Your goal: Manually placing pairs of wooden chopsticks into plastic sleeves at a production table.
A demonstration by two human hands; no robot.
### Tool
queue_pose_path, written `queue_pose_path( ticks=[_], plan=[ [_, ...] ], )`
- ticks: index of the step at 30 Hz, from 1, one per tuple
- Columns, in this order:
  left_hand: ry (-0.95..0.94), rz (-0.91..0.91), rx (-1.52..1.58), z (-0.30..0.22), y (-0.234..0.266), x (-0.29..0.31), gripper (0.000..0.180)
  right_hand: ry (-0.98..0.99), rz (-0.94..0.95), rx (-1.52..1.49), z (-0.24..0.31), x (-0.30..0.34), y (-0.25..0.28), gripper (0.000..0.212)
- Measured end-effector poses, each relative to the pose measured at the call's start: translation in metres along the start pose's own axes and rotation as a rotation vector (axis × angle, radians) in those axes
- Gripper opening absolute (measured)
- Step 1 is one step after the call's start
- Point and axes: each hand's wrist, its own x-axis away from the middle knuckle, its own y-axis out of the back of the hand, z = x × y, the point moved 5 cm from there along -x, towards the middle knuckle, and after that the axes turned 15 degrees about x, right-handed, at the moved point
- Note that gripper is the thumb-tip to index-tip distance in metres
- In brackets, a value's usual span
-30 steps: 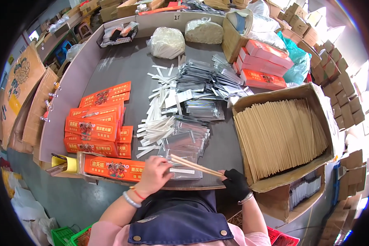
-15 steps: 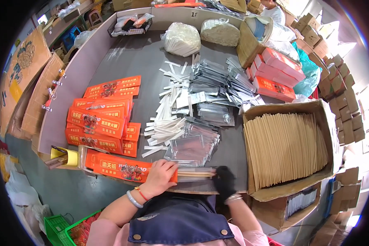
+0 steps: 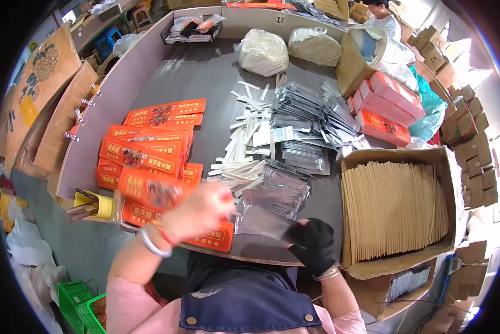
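Left hand: ours, bare (image 3: 200, 212), motion-blurred, fingers closed around the right end of a red packet (image 3: 152, 187); exact fingertip placement lost in the blur.
Red packet: tilted, just over the near side of the red pile (image 3: 141, 156), left part of the table (image 3: 205, 72). We can't tell if they touch.
Right hand: ours, black-gloved (image 3: 314, 240), thumb tip bare, pinching one end of a clear sleeve (image 3: 266, 222).
Clear sleeve: between our two hands, blurred, over the near end of the clear sleeve heap (image 3: 300, 111).
Table edge: red row (image 3: 214, 238) lies along it, passing under our left wrist; yellow holder (image 3: 102, 207) at its left end.
Table middle: white strips (image 3: 250, 125) scattered left of the heap.
Right side: open carton (image 3: 383, 268) holding wooden sticks (image 3: 394, 211), near our gloved hand.
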Motion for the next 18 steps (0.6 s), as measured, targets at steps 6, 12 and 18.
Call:
queue_pose_path(
  ticks=[6,12,18],
  plan=[
    [0.425,-0.512,-0.067,0.049,-0.016,0.055,0.048,-0.027,0.097,0.005,0.011,0.004,-0.014,0.059],
    [0.619,-0.498,0.024,0.041,-0.104,0.083,0.091,0.021,0.156,0.041,0.017,0.013,-0.011,0.059],
    [0.686,-0.421,0.095,0.049,-0.100,0.083,0.094,0.126,0.258,-0.080,0.032,0.007,-0.034,0.060]
  ],
)
